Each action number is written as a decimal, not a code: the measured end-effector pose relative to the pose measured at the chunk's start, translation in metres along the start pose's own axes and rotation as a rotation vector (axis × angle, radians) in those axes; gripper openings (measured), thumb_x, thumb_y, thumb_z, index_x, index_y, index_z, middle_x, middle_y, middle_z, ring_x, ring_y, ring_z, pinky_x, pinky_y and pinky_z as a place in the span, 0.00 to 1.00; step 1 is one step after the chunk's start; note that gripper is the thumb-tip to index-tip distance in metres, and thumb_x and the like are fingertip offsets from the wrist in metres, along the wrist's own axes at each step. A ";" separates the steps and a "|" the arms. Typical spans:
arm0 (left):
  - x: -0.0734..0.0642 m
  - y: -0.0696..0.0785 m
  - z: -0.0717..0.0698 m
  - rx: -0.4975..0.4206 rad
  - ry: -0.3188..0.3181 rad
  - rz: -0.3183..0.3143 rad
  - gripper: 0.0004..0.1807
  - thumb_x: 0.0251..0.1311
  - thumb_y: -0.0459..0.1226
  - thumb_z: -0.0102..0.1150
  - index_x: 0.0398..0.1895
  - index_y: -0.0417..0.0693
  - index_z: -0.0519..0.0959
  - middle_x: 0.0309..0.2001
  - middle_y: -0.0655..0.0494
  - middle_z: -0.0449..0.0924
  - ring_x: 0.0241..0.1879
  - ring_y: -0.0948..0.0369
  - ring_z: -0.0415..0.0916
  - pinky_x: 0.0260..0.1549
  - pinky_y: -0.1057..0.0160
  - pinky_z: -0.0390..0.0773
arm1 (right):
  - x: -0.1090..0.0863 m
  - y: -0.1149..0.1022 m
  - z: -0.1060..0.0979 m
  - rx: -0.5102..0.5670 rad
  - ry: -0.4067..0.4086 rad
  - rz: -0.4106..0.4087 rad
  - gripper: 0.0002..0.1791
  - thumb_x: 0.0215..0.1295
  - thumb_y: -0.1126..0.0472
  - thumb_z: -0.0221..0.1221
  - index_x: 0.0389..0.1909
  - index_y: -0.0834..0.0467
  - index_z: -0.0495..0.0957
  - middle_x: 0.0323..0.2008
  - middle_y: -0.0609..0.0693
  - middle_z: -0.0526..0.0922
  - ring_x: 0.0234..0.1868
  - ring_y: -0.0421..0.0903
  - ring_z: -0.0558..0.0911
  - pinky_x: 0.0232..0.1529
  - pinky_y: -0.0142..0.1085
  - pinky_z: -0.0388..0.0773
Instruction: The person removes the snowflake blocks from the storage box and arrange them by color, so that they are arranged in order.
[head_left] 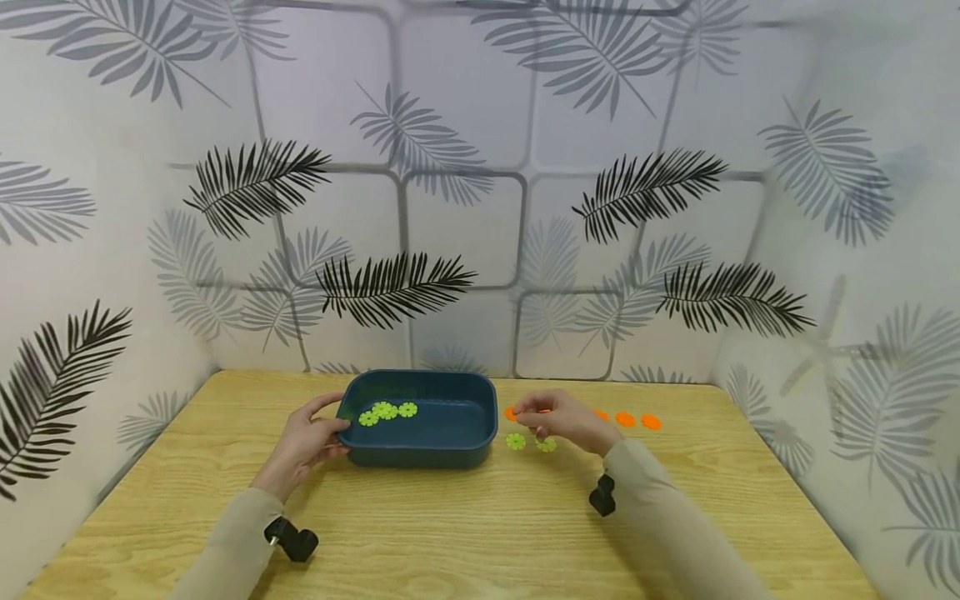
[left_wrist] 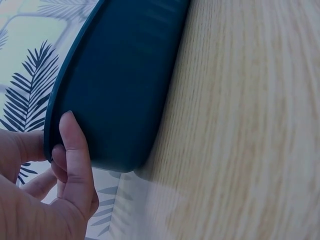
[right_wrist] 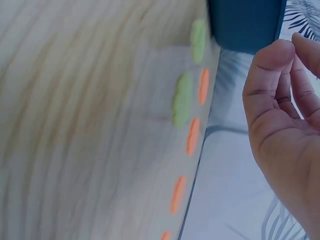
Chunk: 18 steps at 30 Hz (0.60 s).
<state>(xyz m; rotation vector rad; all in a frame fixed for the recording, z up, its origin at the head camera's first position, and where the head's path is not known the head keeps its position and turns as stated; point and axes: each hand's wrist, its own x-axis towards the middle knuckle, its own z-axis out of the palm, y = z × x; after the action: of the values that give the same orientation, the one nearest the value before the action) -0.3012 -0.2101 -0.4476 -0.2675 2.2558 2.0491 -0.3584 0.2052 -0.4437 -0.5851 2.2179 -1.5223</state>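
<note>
My left hand (head_left: 303, 437) grips the left rim of a dark blue rectangular tub (head_left: 420, 457), thumb and fingers on either side of its wall; the left wrist view shows the fingers (left_wrist: 76, 155) against the outside. Several flat yellow-green flower-shaped discs (head_left: 368, 418) lie inside toward the left. To the tub's right, my right hand (head_left: 566, 419) hovers over the discs on the table, fingers loosely bent and tips close together, with nothing visible between them. Beneath it are two more green discs (head_left: 516, 442), the right one partly hidden by the hand.
Behind and right of the right hand runs a row of several orange discs (head_left: 626, 419), partly covered by that hand. The wooden table (head_left: 450, 533) meets a leaf-patterned backdrop (head_left: 465, 242) at the back and sides. Each sleeve carries a black wrist camera (head_left: 292, 540).
</note>
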 end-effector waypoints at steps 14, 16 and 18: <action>-0.002 0.001 -0.001 -0.009 -0.005 -0.005 0.32 0.69 0.31 0.51 0.75 0.50 0.59 0.43 0.40 0.80 0.26 0.61 0.82 0.30 0.63 0.85 | 0.017 -0.023 0.033 0.073 -0.062 -0.067 0.17 0.69 0.59 0.60 0.52 0.65 0.76 0.38 0.60 0.80 0.29 0.47 0.77 0.36 0.42 0.80; -0.003 0.001 -0.001 -0.012 -0.008 -0.003 0.32 0.69 0.31 0.51 0.75 0.50 0.59 0.43 0.40 0.80 0.26 0.61 0.82 0.30 0.63 0.85 | 0.021 -0.027 0.037 0.084 -0.067 -0.078 0.14 0.69 0.59 0.60 0.51 0.62 0.77 0.37 0.60 0.80 0.30 0.47 0.76 0.37 0.46 0.81; -0.003 0.001 -0.001 -0.016 -0.011 -0.001 0.32 0.69 0.31 0.51 0.75 0.50 0.59 0.43 0.40 0.80 0.26 0.61 0.81 0.30 0.63 0.85 | 0.024 -0.030 0.042 0.085 -0.066 -0.084 0.13 0.69 0.58 0.60 0.50 0.59 0.78 0.36 0.60 0.80 0.30 0.47 0.77 0.39 0.48 0.81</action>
<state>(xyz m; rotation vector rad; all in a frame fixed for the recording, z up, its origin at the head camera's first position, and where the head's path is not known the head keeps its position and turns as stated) -0.2984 -0.2106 -0.4465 -0.2579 2.2331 2.0633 -0.3525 0.1498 -0.4313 -0.6994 2.0925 -1.6068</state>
